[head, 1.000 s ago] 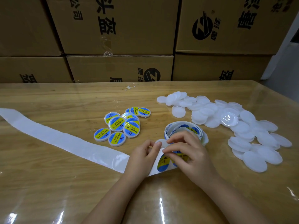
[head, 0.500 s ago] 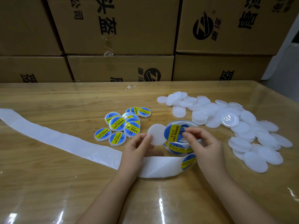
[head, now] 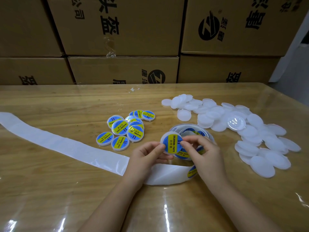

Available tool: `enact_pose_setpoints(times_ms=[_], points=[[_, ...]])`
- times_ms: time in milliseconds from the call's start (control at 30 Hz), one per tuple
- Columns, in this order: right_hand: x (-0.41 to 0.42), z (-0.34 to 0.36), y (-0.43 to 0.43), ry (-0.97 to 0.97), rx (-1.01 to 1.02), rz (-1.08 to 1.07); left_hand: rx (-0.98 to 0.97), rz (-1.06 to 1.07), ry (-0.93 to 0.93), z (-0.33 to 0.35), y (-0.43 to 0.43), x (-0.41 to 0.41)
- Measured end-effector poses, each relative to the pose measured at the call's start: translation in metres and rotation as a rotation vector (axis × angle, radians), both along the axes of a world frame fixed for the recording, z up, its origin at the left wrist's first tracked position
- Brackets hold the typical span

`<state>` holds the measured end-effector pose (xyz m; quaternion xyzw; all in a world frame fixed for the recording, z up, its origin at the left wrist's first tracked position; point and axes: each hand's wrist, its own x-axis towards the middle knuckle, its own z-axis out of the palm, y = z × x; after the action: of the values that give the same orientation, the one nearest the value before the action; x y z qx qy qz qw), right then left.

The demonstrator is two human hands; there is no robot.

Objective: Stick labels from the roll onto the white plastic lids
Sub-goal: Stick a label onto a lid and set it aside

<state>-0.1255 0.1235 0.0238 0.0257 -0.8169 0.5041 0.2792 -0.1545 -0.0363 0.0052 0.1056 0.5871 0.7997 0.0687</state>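
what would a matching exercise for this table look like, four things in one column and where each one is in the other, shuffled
Things
1. held lid
2. blank lids
3. labelled lids
4. backing strip

Places
a. trailing away to the left over the table
b. heaped at the right
c. pinched between left hand and right hand
d. clustered beyond the left hand

Pairs: 1-c, 2-b, 3-d, 4-a
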Motion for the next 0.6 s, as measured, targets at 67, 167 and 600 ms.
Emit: enact_pose_setpoints(times_ms=[67,167,600], points=[[0.0000,-0.0001,0.0003,0.006,0.012,-0.004,0.002,0.004,-0.004,-0.0001,0.0000,0.0001],[-0.0004,-0.0004,0.0005,0.015,0.025,-0.010,0.001,0.007,-0.001,0.0000,-0.0001,0.0003],[-0.0011,-0.0021,-0.0001,0.022,0.069,-0.030,-0.023,0.026,0.038,0.0031,0.0014,0.0030]])
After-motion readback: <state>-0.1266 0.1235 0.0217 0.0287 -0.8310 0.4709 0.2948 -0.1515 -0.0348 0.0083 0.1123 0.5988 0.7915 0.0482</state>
